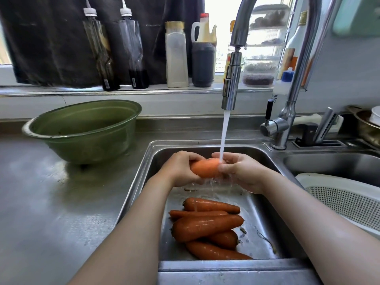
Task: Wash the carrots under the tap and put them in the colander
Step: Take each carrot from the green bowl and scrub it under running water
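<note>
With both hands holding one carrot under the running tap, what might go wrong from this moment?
The wet carrot may slip from the left hand and right hand and drop onto the carrots piled in the sink. The water stream hits the carrot and may splash onto the counter. The white colander lies to the right, so the carrot may drip on the way.

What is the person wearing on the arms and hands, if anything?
Nothing visible. The left arm and right arm are bare to the frame edge, no sleeves. The left hand and right hand have no gloves; no watch, bracelet or ring shows.
</note>
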Demonstrator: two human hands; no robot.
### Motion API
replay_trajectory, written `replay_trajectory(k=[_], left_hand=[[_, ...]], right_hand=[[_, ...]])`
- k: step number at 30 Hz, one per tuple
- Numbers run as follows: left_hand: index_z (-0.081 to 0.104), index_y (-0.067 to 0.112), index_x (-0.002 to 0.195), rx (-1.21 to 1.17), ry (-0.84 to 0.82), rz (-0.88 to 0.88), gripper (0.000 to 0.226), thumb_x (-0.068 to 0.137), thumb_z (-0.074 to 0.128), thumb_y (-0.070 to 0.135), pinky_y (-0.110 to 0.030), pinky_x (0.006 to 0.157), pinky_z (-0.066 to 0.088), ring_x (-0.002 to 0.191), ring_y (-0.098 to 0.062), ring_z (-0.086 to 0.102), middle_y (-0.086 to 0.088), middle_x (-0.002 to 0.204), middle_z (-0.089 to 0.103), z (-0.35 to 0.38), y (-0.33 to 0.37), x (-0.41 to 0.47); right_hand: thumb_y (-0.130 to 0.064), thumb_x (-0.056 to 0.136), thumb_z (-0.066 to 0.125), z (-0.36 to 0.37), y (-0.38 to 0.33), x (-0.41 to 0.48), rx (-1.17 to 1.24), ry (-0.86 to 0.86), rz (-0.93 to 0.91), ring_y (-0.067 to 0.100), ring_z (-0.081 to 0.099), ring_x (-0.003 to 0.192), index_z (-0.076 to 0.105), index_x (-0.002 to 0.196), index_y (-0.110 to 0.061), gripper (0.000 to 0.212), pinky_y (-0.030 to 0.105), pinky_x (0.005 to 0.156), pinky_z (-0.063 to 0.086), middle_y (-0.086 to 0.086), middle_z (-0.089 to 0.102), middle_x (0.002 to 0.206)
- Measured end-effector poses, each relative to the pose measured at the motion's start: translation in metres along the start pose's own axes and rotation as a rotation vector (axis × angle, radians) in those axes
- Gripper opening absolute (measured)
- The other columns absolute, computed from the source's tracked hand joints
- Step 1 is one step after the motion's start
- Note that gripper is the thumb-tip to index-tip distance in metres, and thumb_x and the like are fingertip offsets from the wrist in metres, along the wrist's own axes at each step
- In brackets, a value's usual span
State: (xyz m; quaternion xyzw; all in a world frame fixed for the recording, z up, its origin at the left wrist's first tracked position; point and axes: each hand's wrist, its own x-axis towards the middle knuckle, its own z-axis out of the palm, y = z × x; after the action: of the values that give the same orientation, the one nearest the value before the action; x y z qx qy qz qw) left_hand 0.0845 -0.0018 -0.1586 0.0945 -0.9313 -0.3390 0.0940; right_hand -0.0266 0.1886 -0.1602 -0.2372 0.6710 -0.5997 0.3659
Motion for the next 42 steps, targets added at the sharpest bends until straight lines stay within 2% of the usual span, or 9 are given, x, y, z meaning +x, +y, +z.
replay_trajectory(k=[5, 8, 10, 17, 22, 25, 32, 39, 42], left_hand=[[0.066, 0.037, 0.117, 0.039, 0.098, 0.078, 0.058, 0.067, 0.095, 0.034, -0.042, 0.096, 0.057, 0.108, -0.01, 0.06, 0.014, 0.116, 0.063, 0.006, 0.006, 0.003], [0.065, 0.038, 0.115, 0.005, 0.069, 0.066, 0.057, 0.067, 0.095, 0.031, -0.043, 0.096, 0.056, 0.109, -0.013, 0.06, 0.013, 0.116, 0.062, 0.008, 0.007, 0.004], [0.068, 0.038, 0.117, 0.001, 0.059, 0.051, 0.059, 0.066, 0.095, 0.031, -0.046, 0.097, 0.057, 0.111, -0.014, 0.061, 0.013, 0.118, 0.064, 0.008, 0.004, 0.005], [0.07, 0.029, 0.131, -0.102, -0.07, -0.05, 0.07, 0.066, 0.096, 0.018, -0.04, 0.101, 0.056, 0.113, -0.015, 0.065, 0.007, 0.125, 0.069, 0.0, -0.007, 0.0], [0.069, 0.032, 0.134, -0.158, -0.156, -0.085, 0.07, 0.069, 0.094, 0.024, -0.04, 0.1, 0.057, 0.106, -0.012, 0.069, 0.011, 0.119, 0.072, 0.002, -0.007, 0.0], [0.067, 0.034, 0.135, -0.159, -0.165, -0.071, 0.068, 0.072, 0.093, 0.029, -0.04, 0.101, 0.056, 0.108, -0.014, 0.067, 0.009, 0.118, 0.071, 0.007, -0.001, 0.001], [0.065, 0.031, 0.138, -0.16, -0.161, -0.097, 0.073, 0.071, 0.093, 0.023, -0.037, 0.103, 0.053, 0.116, -0.016, 0.063, 0.008, 0.129, 0.067, 0.003, -0.011, -0.001], [0.068, 0.036, 0.133, -0.183, -0.107, -0.036, 0.066, 0.072, 0.093, 0.025, -0.042, 0.1, 0.056, 0.11, -0.014, 0.066, 0.01, 0.119, 0.071, 0.01, 0.001, 0.003], [0.067, 0.035, 0.135, -0.195, -0.102, -0.047, 0.069, 0.072, 0.093, 0.025, -0.041, 0.102, 0.054, 0.113, -0.014, 0.065, 0.01, 0.122, 0.07, 0.006, -0.003, 0.001]], right_hand=[[-0.039, 0.078, 0.089, 0.017, 0.006, 0.009, -0.127, 0.26, -0.06, 0.028, 0.073, 0.103, 0.069, 0.122, -0.022, 0.051, 0.042, 0.085, 0.064, 0.01, 0.071, 0.119], [-0.055, 0.087, 0.077, 0.027, 0.0, 0.006, -0.213, 0.423, -0.101, 0.026, 0.074, 0.09, 0.075, 0.114, -0.023, 0.042, 0.04, 0.075, 0.065, 0.007, 0.074, 0.105], [-0.05, 0.098, 0.065, 0.026, -0.003, 0.004, -0.192, 0.416, -0.078, 0.03, 0.075, 0.085, 0.077, 0.105, -0.024, 0.029, 0.041, 0.073, 0.065, 0.012, 0.075, 0.102], [-0.013, 0.105, 0.056, 0.003, 0.003, -0.004, 0.127, -0.072, 0.026, 0.044, 0.067, 0.117, 0.065, 0.127, -0.016, 0.023, 0.052, 0.094, 0.059, 0.024, 0.062, 0.132], [-0.046, 0.093, 0.074, 0.025, 0.006, 0.003, -0.172, 0.26, -0.019, 0.031, 0.076, 0.092, 0.07, 0.118, -0.023, 0.035, 0.042, 0.077, 0.065, 0.012, 0.07, 0.115], [-0.057, 0.092, 0.069, 0.033, 0.004, 0.006, -0.244, 0.436, -0.085, 0.03, 0.073, 0.089, 0.074, 0.11, -0.02, 0.041, 0.041, 0.069, 0.066, 0.008, 0.07, 0.104], [-0.014, 0.101, 0.065, 0.007, 0.007, 0.006, 0.118, -0.012, 0.072, 0.043, 0.06, 0.123, 0.068, 0.119, -0.019, 0.019, 0.056, 0.096, 0.058, 0.02, 0.052, 0.137], [-0.047, 0.079, 0.086, 0.026, 0.003, 0.008, -0.118, 0.415, -0.078, 0.031, 0.073, 0.094, 0.068, 0.12, -0.017, 0.053, 0.045, 0.078, 0.065, 0.01, 0.07, 0.111], [-0.045, 0.09, 0.077, 0.02, 0.001, 0.007, -0.112, 0.309, -0.053, 0.032, 0.072, 0.099, 0.069, 0.124, -0.019, 0.044, 0.04, 0.074, 0.064, 0.012, 0.068, 0.12]])
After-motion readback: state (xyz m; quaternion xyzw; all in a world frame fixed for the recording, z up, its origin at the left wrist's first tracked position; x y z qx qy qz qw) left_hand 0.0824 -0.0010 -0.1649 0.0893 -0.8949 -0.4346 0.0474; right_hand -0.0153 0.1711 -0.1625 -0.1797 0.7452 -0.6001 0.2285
